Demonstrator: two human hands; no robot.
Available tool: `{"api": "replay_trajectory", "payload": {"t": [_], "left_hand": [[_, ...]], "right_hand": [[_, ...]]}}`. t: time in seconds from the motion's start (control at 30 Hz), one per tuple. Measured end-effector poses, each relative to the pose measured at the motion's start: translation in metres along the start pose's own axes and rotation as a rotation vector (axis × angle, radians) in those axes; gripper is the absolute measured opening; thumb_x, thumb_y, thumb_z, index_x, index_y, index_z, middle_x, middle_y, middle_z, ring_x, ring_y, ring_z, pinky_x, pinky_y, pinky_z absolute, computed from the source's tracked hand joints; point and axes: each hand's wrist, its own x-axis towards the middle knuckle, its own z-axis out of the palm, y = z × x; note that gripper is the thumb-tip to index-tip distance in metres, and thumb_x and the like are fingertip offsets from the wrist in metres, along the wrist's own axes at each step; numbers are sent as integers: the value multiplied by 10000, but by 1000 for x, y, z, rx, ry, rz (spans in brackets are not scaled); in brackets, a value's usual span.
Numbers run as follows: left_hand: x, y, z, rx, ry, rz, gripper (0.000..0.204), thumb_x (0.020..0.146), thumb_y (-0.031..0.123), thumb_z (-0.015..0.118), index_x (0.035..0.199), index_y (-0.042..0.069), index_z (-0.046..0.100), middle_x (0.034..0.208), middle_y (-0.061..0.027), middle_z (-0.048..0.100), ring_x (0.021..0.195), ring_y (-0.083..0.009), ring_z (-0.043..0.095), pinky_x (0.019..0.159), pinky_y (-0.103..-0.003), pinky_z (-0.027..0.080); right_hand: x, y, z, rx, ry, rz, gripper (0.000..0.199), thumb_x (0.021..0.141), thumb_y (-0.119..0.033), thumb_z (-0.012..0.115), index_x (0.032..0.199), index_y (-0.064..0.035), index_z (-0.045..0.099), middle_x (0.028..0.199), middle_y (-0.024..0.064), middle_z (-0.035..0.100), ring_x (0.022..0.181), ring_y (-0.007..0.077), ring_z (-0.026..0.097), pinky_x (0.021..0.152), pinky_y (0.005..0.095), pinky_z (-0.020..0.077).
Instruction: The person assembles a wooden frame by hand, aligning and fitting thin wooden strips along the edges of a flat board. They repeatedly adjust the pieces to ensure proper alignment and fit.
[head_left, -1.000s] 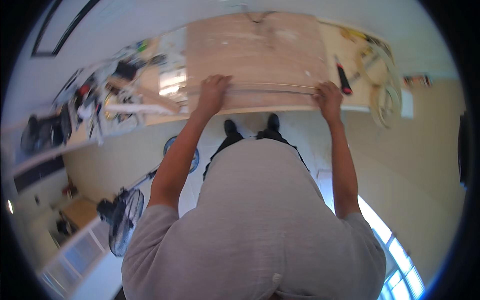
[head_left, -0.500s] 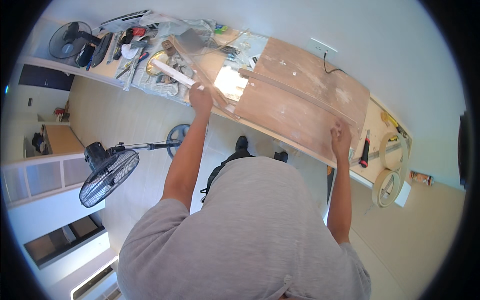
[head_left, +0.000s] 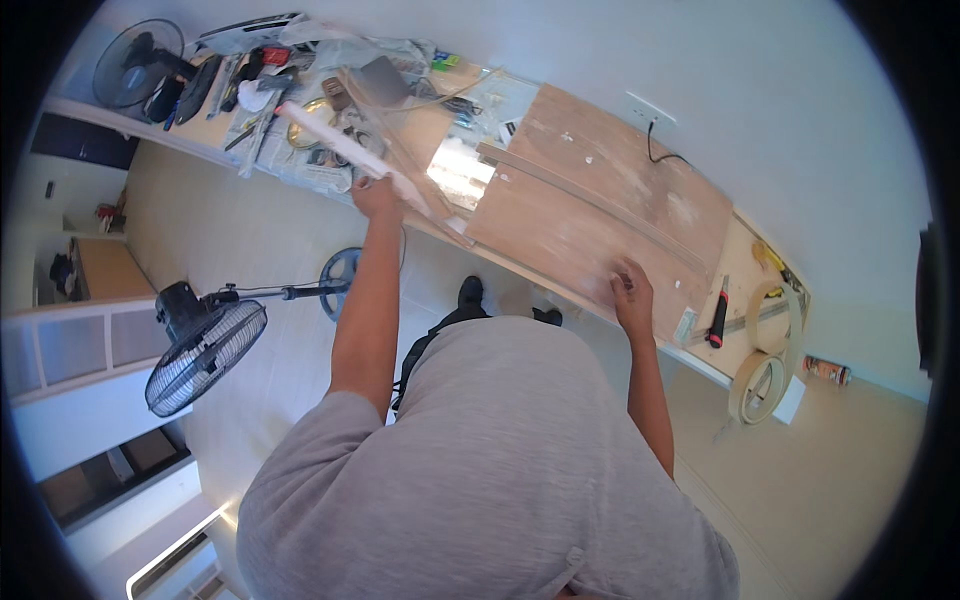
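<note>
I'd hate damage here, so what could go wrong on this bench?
The long white strip at the left hand, if swung, might knock the round yellow item. The pale coiled band, apparently overhanging the pale bench, could drop. The narrow brown wooden strip could slide on the flat brown board.

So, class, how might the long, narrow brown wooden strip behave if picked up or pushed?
The long, narrow brown wooden strip looks straight, so it is probably stiff; its slimness suggests low weight. Resting on the flat brown wooden board, it would likely slide rather than roll.
</note>
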Motion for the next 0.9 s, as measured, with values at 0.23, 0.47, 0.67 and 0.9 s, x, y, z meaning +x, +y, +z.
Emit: {"api": "replay_trajectory", "payload": {"t": [0.23, 0.47, 0.67, 0.9], "left_hand": [[24, 67, -59, -446, -236, 180, 230, 984, -27, 621, 1206, -41, 560, 1078, -176, 701, 965, -307, 729, 880, -408, 607], [-20, 168, -45, -319, -381, 686, 317, 993, -4, 630, 1291, -47, 532, 1157, -229, 679, 976, -293, 722, 858, -373, 623], [-136, 133, 1, 467, -875, 1252, 483, 820, -99, 759, 1281, 23, 681, 1344, -154, 614, 1288, -307, 564, 1015, -372, 503], [-258, 7, 55, 670, -1485, 1159, 745, 801, -12, 782, 1488, 74, 508, 1249, -163, 651, 1149, -373, 604, 1020, -468, 468]], "right_hand": [[-2, -2, 6, -54, 14, -22, 340, 919, -43, 650, 1255, 9, 669, 1326, 207, 652, 1173, 324, 660, 971, 352, 539], [-1, -7, 9, -78, 13, -39, 348, 909, -49, 652, 1252, 7, 669, 1302, 231, 659, 1164, 358, 657, 984, 393, 536], [-3, -14, -14, 496, 129, 362, 392, 1053, -276, 561, 1393, -86, 596, 1372, 137, 629, 1054, 232, 644, 868, 319, 516], [-70, 10, -102, 1191, 839, 438, 518, 1115, -462, 405, 1475, -98, 482, 1432, 106, 602, 1168, 216, 589, 993, 404, 450]]}}
